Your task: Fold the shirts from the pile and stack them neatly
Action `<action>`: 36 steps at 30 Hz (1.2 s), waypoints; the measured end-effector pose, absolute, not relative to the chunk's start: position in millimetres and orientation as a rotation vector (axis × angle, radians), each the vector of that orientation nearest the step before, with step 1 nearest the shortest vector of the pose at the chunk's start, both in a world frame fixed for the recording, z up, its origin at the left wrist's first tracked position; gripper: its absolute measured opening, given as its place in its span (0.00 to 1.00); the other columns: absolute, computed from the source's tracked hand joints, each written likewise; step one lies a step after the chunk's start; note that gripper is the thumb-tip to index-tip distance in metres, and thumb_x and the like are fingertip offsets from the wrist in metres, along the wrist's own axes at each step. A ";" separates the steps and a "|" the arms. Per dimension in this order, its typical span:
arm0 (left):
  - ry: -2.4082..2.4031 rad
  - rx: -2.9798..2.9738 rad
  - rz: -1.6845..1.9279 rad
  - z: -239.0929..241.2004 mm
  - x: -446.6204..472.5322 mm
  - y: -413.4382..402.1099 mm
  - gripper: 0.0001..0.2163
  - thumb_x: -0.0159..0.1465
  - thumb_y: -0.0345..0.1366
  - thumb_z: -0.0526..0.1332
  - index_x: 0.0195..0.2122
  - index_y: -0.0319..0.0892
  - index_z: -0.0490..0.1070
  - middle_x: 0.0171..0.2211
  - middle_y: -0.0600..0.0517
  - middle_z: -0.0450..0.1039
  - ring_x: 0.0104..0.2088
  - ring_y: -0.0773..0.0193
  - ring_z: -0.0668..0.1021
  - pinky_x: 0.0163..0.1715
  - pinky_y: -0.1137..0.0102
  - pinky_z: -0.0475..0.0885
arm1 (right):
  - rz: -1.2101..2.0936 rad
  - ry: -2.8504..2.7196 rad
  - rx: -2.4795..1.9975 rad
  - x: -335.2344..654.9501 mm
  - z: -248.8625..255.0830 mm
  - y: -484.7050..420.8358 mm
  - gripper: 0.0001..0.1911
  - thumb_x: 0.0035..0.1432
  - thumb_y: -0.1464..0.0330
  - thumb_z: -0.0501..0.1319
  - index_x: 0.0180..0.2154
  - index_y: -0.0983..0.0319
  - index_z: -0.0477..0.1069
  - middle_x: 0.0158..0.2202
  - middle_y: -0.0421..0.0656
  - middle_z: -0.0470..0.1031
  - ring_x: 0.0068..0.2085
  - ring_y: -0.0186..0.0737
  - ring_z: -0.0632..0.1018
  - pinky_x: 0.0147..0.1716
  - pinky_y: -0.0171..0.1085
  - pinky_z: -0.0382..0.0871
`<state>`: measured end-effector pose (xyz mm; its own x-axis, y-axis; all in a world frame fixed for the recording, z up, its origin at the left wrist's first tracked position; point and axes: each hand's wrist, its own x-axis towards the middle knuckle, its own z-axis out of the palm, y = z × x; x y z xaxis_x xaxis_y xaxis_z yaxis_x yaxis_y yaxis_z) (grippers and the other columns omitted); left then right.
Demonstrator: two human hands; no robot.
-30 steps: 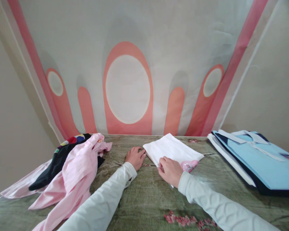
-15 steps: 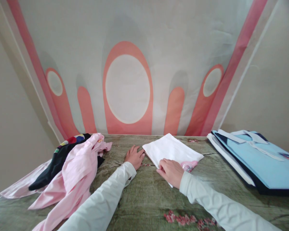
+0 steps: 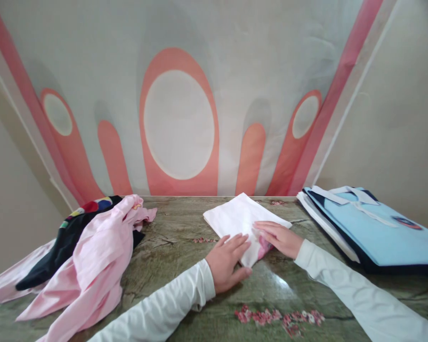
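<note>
A folded white garment (image 3: 235,219) with a pink print at its near corner lies on the green patterned table (image 3: 178,237). My left hand (image 3: 228,261) rests at the garment's near edge, fingers stretched onto the cloth and thumb beside it. My right hand (image 3: 280,237) lies flat and open on the garment's right side, partly covering the pink print. Both arms wear white long sleeves.
A loose heap of a pink shirt (image 3: 96,256) and a black garment (image 3: 67,232) lies at the left. A stack of folded clothes topped by a light blue polo (image 3: 371,228) sits at the right. A pink and grey banner (image 3: 178,118) hangs behind the table.
My left hand moved from the table left of the garment to its near edge. My right hand shifted from the near corner onto the garment's right side and flattened. The camera view shifted right.
</note>
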<state>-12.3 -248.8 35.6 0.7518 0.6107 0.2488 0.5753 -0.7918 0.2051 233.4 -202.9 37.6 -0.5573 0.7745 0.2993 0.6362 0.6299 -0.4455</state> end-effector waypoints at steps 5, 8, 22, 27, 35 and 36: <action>0.905 2.815 0.360 36.5 20.0 -259.4 0.33 0.58 0.54 0.50 0.60 0.42 0.46 0.61 0.47 0.46 0.60 0.53 0.51 0.56 0.53 0.49 | 0.276 -2.403 -1.128 249.0 19.7 -198.8 0.24 0.63 0.61 0.41 0.56 0.63 0.58 0.57 0.45 0.59 0.58 0.38 0.59 0.57 0.43 0.51; 0.951 2.823 0.324 36.2 25.2 -257.3 0.32 0.59 0.52 0.50 0.60 0.43 0.46 0.61 0.47 0.46 0.60 0.52 0.50 0.56 0.51 0.47 | 0.192 -2.524 -1.174 249.9 15.0 -200.9 0.24 0.63 0.61 0.40 0.57 0.60 0.54 0.59 0.43 0.55 0.59 0.39 0.55 0.57 0.46 0.49; 1.139 2.856 0.157 50.6 -11.5 -238.3 0.18 0.58 0.41 0.55 0.50 0.44 0.60 0.52 0.47 0.62 0.54 0.54 0.63 0.51 0.59 0.59 | 0.098 -2.557 -1.214 217.4 26.9 -239.0 0.28 0.61 0.57 0.44 0.59 0.64 0.50 0.59 0.49 0.54 0.59 0.43 0.56 0.55 0.46 0.52; 1.195 2.919 0.289 45.4 -12.3 -241.5 0.25 0.59 0.44 0.55 0.56 0.43 0.53 0.58 0.45 0.54 0.57 0.54 0.57 0.54 0.58 0.55 | 0.151 -2.526 -1.163 210.9 19.3 -239.8 0.31 0.59 0.57 0.48 0.59 0.68 0.49 0.60 0.51 0.52 0.59 0.43 0.56 0.56 0.44 0.53; 1.137 2.953 0.242 24.3 -12.9 -237.7 0.27 0.62 0.51 0.47 0.60 0.47 0.48 0.60 0.50 0.49 0.60 0.55 0.52 0.56 0.55 0.47 | 0.096 -2.606 -1.255 230.2 16.3 -255.2 0.35 0.58 0.54 0.47 0.60 0.68 0.44 0.62 0.51 0.45 0.61 0.45 0.47 0.58 0.47 0.47; 1.129 2.955 0.247 24.3 -13.3 -237.1 0.27 0.62 0.51 0.47 0.60 0.47 0.48 0.60 0.50 0.49 0.60 0.55 0.52 0.56 0.56 0.48 | 0.104 -2.602 -1.278 234.4 15.6 -257.7 0.35 0.58 0.54 0.46 0.61 0.68 0.44 0.62 0.51 0.45 0.61 0.45 0.47 0.58 0.47 0.47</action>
